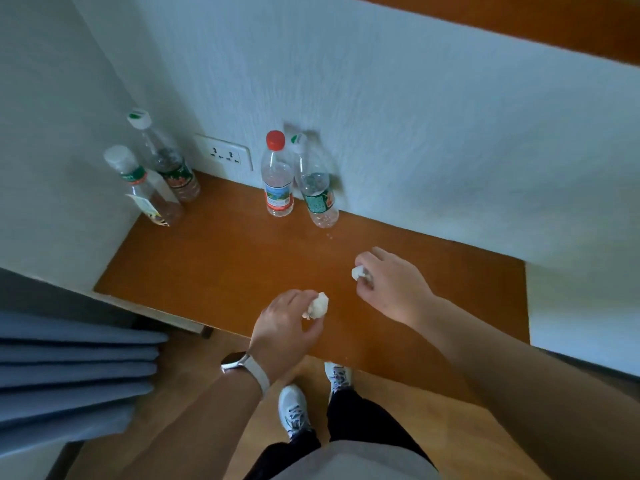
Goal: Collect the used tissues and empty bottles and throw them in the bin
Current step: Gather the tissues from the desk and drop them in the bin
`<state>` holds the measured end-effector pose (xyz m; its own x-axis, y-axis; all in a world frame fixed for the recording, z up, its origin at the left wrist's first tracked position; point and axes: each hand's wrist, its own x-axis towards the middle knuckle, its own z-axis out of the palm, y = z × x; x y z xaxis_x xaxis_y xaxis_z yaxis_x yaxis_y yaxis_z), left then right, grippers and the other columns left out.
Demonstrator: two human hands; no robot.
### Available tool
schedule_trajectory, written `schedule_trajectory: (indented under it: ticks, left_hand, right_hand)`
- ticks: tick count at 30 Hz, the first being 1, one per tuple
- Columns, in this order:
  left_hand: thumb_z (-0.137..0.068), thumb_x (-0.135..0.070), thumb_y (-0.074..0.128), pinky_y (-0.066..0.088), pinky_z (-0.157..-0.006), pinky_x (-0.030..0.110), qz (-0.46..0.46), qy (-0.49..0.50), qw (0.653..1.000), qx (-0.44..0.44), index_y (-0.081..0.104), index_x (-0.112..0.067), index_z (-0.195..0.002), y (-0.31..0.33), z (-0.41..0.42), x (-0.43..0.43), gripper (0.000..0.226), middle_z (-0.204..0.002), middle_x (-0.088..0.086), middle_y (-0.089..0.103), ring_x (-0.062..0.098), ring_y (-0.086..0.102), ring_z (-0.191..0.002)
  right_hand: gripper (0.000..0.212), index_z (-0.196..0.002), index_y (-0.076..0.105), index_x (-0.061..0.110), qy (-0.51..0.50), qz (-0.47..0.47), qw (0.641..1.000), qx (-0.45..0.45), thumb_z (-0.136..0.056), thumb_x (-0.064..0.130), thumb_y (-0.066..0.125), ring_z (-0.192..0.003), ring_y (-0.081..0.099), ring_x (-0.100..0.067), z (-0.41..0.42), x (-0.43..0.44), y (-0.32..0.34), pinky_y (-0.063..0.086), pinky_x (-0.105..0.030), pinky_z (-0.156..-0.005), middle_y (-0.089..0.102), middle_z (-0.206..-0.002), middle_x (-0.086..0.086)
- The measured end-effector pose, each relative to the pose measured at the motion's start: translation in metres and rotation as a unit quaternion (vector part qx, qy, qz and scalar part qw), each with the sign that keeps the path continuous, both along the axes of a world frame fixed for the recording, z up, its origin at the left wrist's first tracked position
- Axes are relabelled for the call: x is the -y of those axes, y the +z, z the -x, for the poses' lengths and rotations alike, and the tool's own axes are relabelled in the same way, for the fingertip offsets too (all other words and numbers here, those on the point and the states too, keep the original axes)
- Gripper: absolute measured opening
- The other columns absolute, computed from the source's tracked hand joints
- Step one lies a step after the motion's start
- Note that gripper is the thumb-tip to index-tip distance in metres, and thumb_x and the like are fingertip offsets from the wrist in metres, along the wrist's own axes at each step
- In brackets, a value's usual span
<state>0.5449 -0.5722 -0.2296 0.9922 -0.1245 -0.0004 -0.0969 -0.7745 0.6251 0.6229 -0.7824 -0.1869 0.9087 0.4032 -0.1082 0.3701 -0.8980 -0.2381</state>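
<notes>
Step in hand: tissue collection. Left hand (pixel 287 323), grip clamped on one crumpled tissue (pixel 318 305), at 6 o'clock of the worktop (pixel 225 265); right hand (pixel 391 285), grip pinched round a second tissue (pixel 359 273), at 4 o'clock. Each wad is best kept balled tight so that no shred is dropped. Four bottles are seen upright: corner pair (pixel 175 174) at 10 o'clock, wall pair (pixel 277 181) at 12. No bin is seen.

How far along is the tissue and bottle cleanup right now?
Done: nothing visibly binned; no bin in view. In hand: left hand holds one tissue, right hand holds a second tissue. Left: four bottles standing on the desk, plus binning everything.
</notes>
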Motion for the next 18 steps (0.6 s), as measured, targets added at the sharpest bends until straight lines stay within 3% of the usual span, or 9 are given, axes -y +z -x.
schedule_trajectory:
  ticks: [8, 13, 18]
  left_hand:
    - [-0.083, -0.028, 0.073, 0.043, -0.077, 0.015, 0.042, -0.065, 0.996, 0.038, 0.062, -0.023, -0.119, 0.036, 0.012, 0.031, 0.038, -0.108, -0.011, 0.063, 0.005, 0.056, -0.094]
    - [-0.084, -0.030, 0.071, 0.039, -0.073, 0.007, 0.019, -0.131, 0.990, 0.051, 0.061, -0.027, -0.118, 0.057, 0.023, 0.057, 0.036, -0.107, -0.015, 0.062, 0.000, 0.054, -0.092]
    - [-0.086, -0.032, 0.067, 0.037, -0.075, 0.008, 0.013, -0.153, 0.986, 0.068, 0.059, -0.029, -0.120, 0.085, 0.043, 0.096, 0.035, -0.108, -0.018, 0.059, -0.001, 0.052, -0.095]
  right_hand:
    - [0.022, -0.111, 0.057, 0.021, -0.093, -0.030, 0.994, 0.047, -0.090, 0.026, 0.056, -0.074, 0.055, -0.009, 0.070, 0.038, 0.034, 0.053, -0.026, -0.065, 0.058, -0.097, 0.008]
    - [0.021, -0.110, 0.056, 0.022, -0.135, -0.066, 0.986, 0.074, -0.090, 0.027, 0.057, -0.074, 0.055, -0.011, 0.104, 0.064, 0.054, 0.053, -0.027, -0.067, 0.056, -0.099, 0.008]
    - [0.023, -0.111, 0.056, 0.022, -0.158, -0.085, 0.978, 0.105, -0.089, 0.026, 0.060, -0.074, 0.052, -0.009, 0.146, 0.105, 0.075, 0.049, -0.020, -0.067, 0.055, -0.099, 0.010]
